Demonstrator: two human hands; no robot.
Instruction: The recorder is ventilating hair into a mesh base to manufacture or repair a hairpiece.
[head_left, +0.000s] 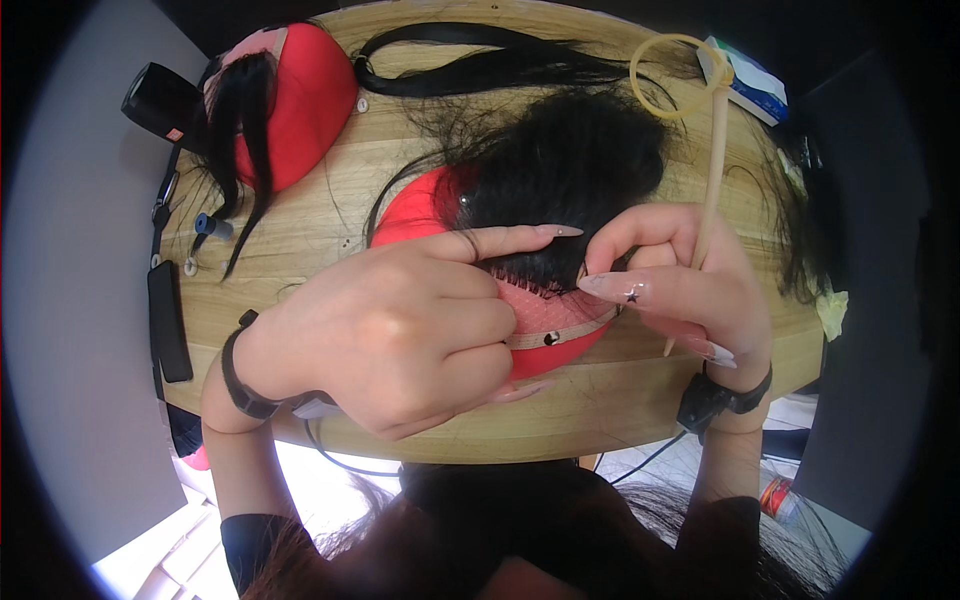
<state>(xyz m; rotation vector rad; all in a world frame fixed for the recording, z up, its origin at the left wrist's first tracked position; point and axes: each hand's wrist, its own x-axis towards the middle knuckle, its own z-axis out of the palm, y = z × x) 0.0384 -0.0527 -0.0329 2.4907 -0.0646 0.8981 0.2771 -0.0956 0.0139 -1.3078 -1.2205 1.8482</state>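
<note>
In front of me a red head form (415, 208) wears a pink lace wig cap (541, 308) with black hair (570, 165) knotted into it in rows. My left hand (405, 330) lies over the form's near left side, index finger stretched across the hair, other fingers curled. My right hand (667, 277) pinches at the edge of the hair with thumb and index finger; what lies between the tips is too small to tell. A thin wooden stick (715, 165) with a yellowish ring (634, 75) at its top rests between that hand's thumb and fingers.
A second red head form (319, 105) with black strands stands at the back left beside a black container (157, 101). A long black hair bundle (465, 34), a tissue box (757, 94), a small blue spool (212, 226) and a black flat case (171, 322) lie on the wooden table (300, 247).
</note>
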